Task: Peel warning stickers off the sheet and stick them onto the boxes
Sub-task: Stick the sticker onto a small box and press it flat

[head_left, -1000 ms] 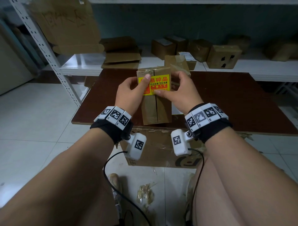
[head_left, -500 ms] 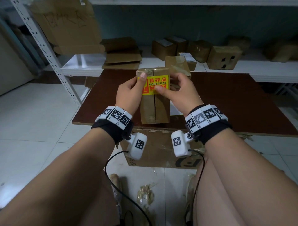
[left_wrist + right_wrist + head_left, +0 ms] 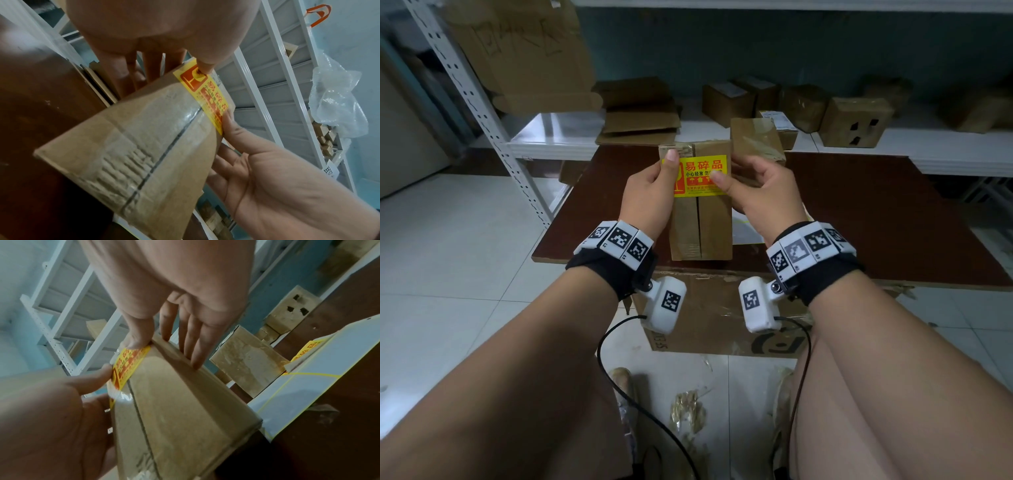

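Cardboard box (image 3: 700, 219) stands upright on the brown table (image 3: 876, 219), gripped by both hands. Left hand (image 3: 649, 195) and right hand (image 3: 760, 195) each press 1 thumb onto the yellow warning sticker (image 3: 702, 176) on the box's upper face. Sticker sheet (image 3: 308, 386) lies right of the box.

box (image 3: 700, 222): plain brown cardboard with a dark centre seam
sticker (image 3: 702, 176): bright yellow, red characters, red pictogram block
table (image 3: 876, 219): dark reddish-brown
sticker sheet (image 3: 312, 381): pale grey-white backing with thin yellow lines
wrist bands (image 3: 616, 240): black straps, white blocks with black-and-white square codes
shelf (image 3: 558, 133): white
floor (image 3: 448, 246): pale tiles
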Tool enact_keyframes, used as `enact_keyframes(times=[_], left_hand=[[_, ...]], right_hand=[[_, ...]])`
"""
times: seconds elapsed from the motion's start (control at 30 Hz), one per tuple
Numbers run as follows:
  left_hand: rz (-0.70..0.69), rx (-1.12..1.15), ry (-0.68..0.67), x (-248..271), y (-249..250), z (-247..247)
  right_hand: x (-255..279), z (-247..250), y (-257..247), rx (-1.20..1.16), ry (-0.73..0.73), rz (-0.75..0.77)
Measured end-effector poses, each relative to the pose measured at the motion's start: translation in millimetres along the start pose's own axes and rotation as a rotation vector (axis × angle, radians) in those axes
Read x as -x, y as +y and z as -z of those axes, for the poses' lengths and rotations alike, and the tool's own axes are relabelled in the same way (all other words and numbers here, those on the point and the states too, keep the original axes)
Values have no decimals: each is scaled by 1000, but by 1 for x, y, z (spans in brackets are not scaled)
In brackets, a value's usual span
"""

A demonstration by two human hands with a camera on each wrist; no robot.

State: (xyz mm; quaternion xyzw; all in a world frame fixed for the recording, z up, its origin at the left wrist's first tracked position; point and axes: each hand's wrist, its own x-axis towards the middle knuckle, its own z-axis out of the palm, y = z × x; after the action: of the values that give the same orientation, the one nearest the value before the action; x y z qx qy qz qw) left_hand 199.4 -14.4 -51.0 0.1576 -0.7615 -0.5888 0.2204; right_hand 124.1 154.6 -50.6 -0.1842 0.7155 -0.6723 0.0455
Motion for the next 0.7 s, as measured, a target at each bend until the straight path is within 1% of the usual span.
enact_keyframes(times=[0.03,0.13,0.2,0.27,0.37,0.43,0.53,0.6,0.63,0.7], left_hand=[[4,0,0,0,0,1],[37,34,27,-3,-1,4],[48,40,38,-3,0,5],[40,18,33,-3,0,5],[-6,-41,22,-3,-2,2],[-11,-50,21,-5,-4,3],[28,-60,41,-9,-5,5],[24,-69,50,-9,-4,6],[6,-88,44,-8,-4,6],[-35,-144,20,-4,-1,5]], right_hand=[[-1,0,1,9,-10,4],[-4,4,3,-9,-114,-29],[-5,6,2,-38,-144,-57],[-4,4,1,-47,-104,-83],[-4,3,4,-17,-7,-69],[-5,5,4,-44,-21,-72],[-6,10,4,-24,-110,-93],[-5,9,4,14,-166,-85],[-3,8,2,27,-163,-81],[3,5,-4,66,-99,-52]])
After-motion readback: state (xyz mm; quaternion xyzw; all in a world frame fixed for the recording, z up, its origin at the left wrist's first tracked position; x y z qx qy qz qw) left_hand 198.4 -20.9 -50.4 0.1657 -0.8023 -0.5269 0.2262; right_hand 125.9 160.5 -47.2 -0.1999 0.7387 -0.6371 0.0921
